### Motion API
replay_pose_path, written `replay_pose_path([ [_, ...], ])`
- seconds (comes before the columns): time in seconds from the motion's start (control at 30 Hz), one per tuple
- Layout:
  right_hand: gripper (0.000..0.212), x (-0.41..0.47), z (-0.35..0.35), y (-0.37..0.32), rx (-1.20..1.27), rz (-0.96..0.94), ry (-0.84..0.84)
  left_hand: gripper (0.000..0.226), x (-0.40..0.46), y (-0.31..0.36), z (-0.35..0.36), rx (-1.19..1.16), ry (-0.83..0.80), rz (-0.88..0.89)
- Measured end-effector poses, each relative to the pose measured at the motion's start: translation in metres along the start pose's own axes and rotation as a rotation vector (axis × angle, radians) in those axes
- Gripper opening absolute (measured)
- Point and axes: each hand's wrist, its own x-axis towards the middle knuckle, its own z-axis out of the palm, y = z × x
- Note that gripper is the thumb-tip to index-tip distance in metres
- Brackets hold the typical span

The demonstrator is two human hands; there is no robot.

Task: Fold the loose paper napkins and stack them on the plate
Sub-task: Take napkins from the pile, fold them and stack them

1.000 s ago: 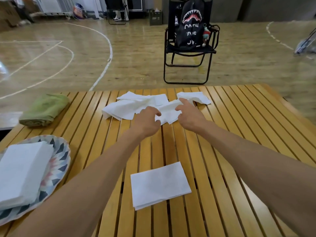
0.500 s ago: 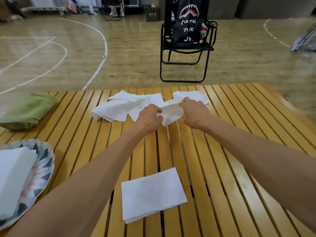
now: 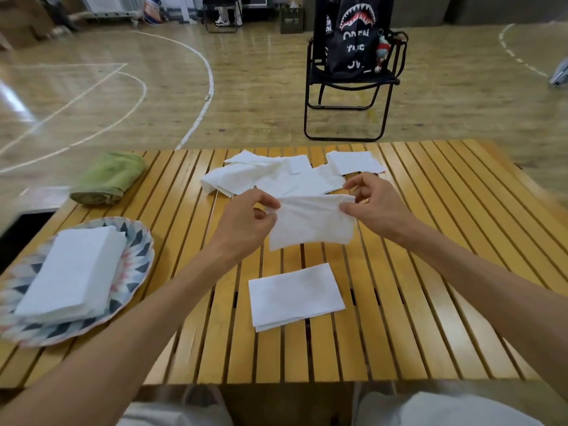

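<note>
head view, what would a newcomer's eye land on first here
Both hands, left and right, pinch a loose napkin above the middle of the slatted table. Behind it lies a loose pile of napkins, in front one folded napkin. At the left a patterned plate holds a folded stack.

Single head-worn wide-angle view, aimed forward and down from the near edge of the slatted wooden table. Tabletop seen close; gym floor and folding chair taken in beyond the far edge.
</note>
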Motion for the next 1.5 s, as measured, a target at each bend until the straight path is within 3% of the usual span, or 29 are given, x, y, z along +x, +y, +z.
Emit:
replay_pose_path([
  [0.2, 0.029, -0.035, 0.013, -0.006, 0.355, 0.352, -0.248, 0.019, -0.038, 0.009, -0.016, -0.053, -0.11, -0.122],
  [0.47, 0.016, -0.057, 0.029, 0.009, 0.189, 0.453, -0.358, 0.028, -0.069, -0.011, -0.016, 0.004, -0.254, -0.265],
  [1.17, 0.014, -0.045, 0.063, 0.022, -0.168, 0.321, -0.299, 0.035, -0.078, -0.042, -0.008, 0.331, -0.367, -0.267],
  [1.37, 0.019, -0.051, 0.059, 0.019, -0.35, 0.1, -0.233, 0.03, -0.08, -0.042, -0.005, 0.544, -0.32, -0.135],
  [1.5, 0.014, -0.059, 0.062, 0.011, -0.401, -0.077, -0.36, 0.032, -0.081, -0.035, 0.01, 0.563, -0.344, -0.004],
])
